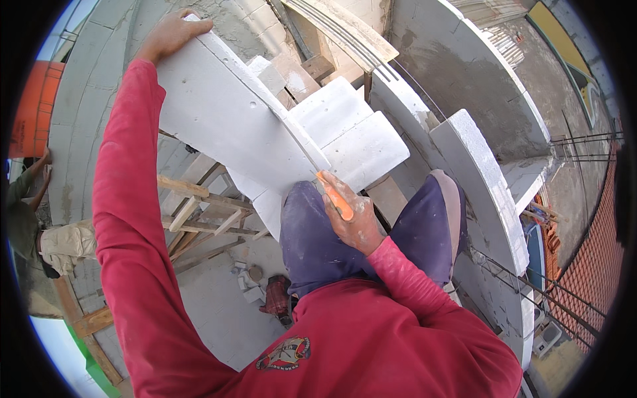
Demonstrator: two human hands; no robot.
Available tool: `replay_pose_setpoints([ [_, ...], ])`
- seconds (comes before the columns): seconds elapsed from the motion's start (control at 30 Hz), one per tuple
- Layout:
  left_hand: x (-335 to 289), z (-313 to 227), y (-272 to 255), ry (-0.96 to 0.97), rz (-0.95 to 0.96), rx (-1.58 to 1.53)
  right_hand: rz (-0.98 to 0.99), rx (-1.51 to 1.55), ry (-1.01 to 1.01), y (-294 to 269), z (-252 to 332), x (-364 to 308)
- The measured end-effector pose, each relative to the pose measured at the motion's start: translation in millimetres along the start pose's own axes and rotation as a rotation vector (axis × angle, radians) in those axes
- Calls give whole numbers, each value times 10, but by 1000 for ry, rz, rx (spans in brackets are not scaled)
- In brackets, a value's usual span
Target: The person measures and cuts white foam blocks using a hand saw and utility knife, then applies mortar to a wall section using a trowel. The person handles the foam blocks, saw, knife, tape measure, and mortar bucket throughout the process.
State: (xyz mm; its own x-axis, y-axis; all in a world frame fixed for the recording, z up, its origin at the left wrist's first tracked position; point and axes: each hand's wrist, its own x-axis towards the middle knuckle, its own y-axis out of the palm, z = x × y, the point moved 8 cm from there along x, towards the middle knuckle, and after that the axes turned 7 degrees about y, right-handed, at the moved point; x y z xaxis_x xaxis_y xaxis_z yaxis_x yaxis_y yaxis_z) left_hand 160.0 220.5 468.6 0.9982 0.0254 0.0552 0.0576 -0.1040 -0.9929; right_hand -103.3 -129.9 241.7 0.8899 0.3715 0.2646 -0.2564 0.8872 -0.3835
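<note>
A long white lightweight concrete block (222, 106) lies slanting in front of me, its near end by my left knee. My left hand (172, 36) grips its far top end, thumb over the edge. Close to my knees, my right hand (359, 224) is closed around the orange handle of a handsaw (336, 196). Its thin blade points away from me, along the block's right side near a narrow strip; how deep it sits in the block I cannot tell. More white blocks (361, 149) lie just right of the blade.
Wooden scaffold pieces (199, 205) stand below on the left, above a floor with rubble. A curved block wall (484, 179) rises on the right, with steel rods (564, 308) sticking out. Another person (43, 232) is at the far left, near an orange sheet (36, 109).
</note>
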Motion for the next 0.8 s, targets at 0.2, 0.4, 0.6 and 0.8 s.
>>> replay_pose_setpoints([
  [0.2,91,-120,64,-43,-5,-36,80,-21,233,193,-3,695],
  [0.4,20,-61,19,17,-59,69,-89,70,42,-138,38,33],
  [0.6,-54,-214,44,-30,-51,-23,135,-10,343,306,8,706],
  [0.8,47,-165,26,-6,-2,-1,-31,94,129,-163,-48,-51],
])
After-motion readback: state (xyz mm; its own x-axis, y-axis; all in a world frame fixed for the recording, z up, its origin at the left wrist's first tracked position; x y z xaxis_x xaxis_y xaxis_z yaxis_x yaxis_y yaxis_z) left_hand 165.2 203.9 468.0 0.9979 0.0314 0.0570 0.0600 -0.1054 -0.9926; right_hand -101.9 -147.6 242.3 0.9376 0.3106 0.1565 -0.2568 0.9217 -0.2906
